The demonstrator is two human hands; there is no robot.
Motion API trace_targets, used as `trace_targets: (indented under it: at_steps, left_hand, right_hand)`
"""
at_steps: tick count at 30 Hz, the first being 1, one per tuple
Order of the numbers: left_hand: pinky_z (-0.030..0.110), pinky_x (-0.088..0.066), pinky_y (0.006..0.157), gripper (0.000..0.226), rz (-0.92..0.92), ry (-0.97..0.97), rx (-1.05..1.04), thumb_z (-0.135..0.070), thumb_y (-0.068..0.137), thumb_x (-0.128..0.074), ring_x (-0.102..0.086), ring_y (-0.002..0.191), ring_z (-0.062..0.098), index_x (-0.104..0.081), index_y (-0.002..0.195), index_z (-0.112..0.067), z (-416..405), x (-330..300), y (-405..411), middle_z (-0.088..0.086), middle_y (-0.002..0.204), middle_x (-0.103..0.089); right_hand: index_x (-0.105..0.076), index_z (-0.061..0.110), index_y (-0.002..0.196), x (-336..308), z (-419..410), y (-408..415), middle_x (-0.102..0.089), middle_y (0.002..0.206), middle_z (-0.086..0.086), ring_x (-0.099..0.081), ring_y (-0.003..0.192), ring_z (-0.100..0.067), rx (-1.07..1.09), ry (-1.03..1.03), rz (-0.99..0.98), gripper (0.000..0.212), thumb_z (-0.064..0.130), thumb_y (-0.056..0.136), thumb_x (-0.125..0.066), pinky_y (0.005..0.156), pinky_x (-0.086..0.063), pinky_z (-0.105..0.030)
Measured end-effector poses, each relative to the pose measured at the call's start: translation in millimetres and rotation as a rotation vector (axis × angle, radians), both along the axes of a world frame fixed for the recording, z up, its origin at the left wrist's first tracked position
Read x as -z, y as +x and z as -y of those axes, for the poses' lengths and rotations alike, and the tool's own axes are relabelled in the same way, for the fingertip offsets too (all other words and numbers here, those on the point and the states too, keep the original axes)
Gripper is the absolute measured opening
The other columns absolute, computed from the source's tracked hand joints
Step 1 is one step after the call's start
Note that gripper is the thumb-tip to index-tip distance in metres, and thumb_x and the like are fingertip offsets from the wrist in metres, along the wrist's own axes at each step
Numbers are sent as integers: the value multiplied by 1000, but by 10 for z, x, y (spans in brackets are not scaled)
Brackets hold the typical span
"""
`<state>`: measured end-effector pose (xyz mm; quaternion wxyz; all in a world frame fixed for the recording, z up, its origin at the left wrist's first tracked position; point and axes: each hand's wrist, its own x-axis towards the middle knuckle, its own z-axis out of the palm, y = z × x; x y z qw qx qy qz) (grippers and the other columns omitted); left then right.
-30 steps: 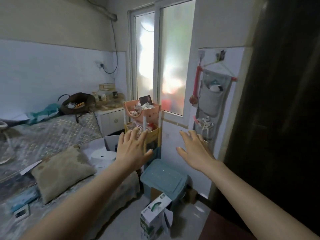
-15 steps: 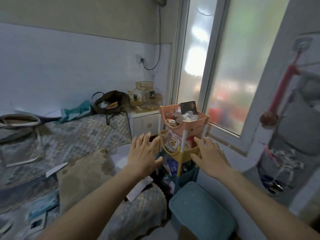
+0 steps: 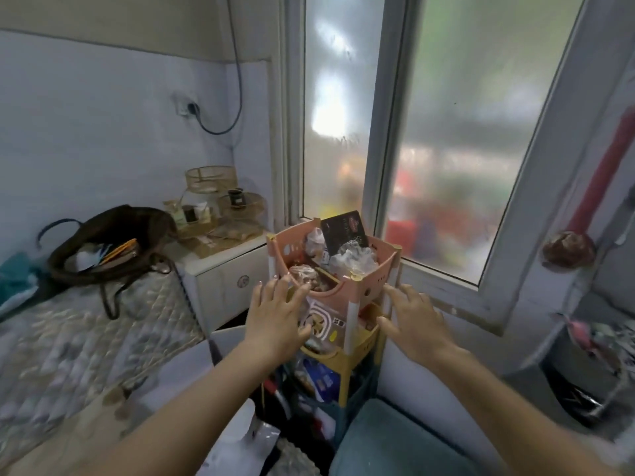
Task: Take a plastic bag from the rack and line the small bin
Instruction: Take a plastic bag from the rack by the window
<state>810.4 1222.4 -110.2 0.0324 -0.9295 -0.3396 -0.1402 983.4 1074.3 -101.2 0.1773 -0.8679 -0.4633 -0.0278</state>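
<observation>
A three-tier plastic rack (image 3: 360, 290) stands below the window, with a pink top basket, a yellow middle basket and a dark lower one. Crumpled clear plastic bags (image 3: 354, 257) lie in the pink basket beside a black box. My left hand (image 3: 276, 316) is stretched out, fingers apart, at the rack's left front, in front of the pink and yellow baskets. My right hand (image 3: 410, 321) hovers with spread fingers at the rack's right side. Neither hand holds anything. No small bin is in view.
A bed with a patterned cover (image 3: 79, 338) fills the left, with a brown bag (image 3: 110, 245) on it. A white cabinet (image 3: 223, 273) sits behind the rack. A teal lidded box (image 3: 388, 441) lies below the rack. A grey hanging organiser (image 3: 591, 365) is at right.
The view has closed in on the rack. Both hands have advanced from in front of the rack to its two sides, staying open-fingered.
</observation>
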Motion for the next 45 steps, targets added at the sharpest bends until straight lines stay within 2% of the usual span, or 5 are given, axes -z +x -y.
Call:
trace_targets:
  at_steps: [19, 23, 29, 38, 45]
  left_hand:
    - [47, -35, 107, 107, 235, -657, -91, -81, 50, -61, -40, 132, 20, -27, 141, -36, -2283, 766, 2845, -3, 146, -42]
    - [24, -50, 65, 74, 386, -731, -136, -67, 49, -76, -61, 84, 5, -60, 114, -36, -2404, 898, 2882, -14, 91, -67]
    - [14, -47, 63, 41, 563, -802, -33, -44, 58, -82, -61, 72, 0, -67, 95, -33, -2615, 863, 2794, -13, 74, -66]
    - [34, -55, 86, 27, 700, -783, 322, -44, 68, -71, -61, 91, 5, -64, 93, -37, -2590, 103, 2548, -18, 97, -62]
    - [25, -34, 97, 85, 473, -550, 677, -67, 52, -70, -43, 118, 3, -48, 129, -37, -2200, -579, 2131, -13, 137, -48]
  right_hand:
    - [-30, 31, 141, 589, -2970, 2720, -34, 149, -7, -32, 135, -29, -334, -173, 131, 61, 28, 88, -59, 105, -37, -48]
    - [-55, 29, 120, 657, -3170, 2867, -41, 144, -7, -37, 128, -29, -450, -205, 167, 36, 26, 85, -62, 96, -43, -47]
    - [-55, 20, 85, 554, -3101, 2924, -65, 93, 2, -58, 87, -18, -481, 0, -105, 12, 24, 83, -67, 75, -49, -32]
    - [-63, 7, 89, -8, -2647, 2437, -70, 78, -6, -64, 66, -5, -238, 347, -93, 7, 9, 82, -66, 70, -55, -16]
    - [-66, 9, 83, -611, -2030, 1496, -65, 67, -2, -59, 58, -4, -48, 536, -100, 5, 8, 80, -70, 57, -44, -4]
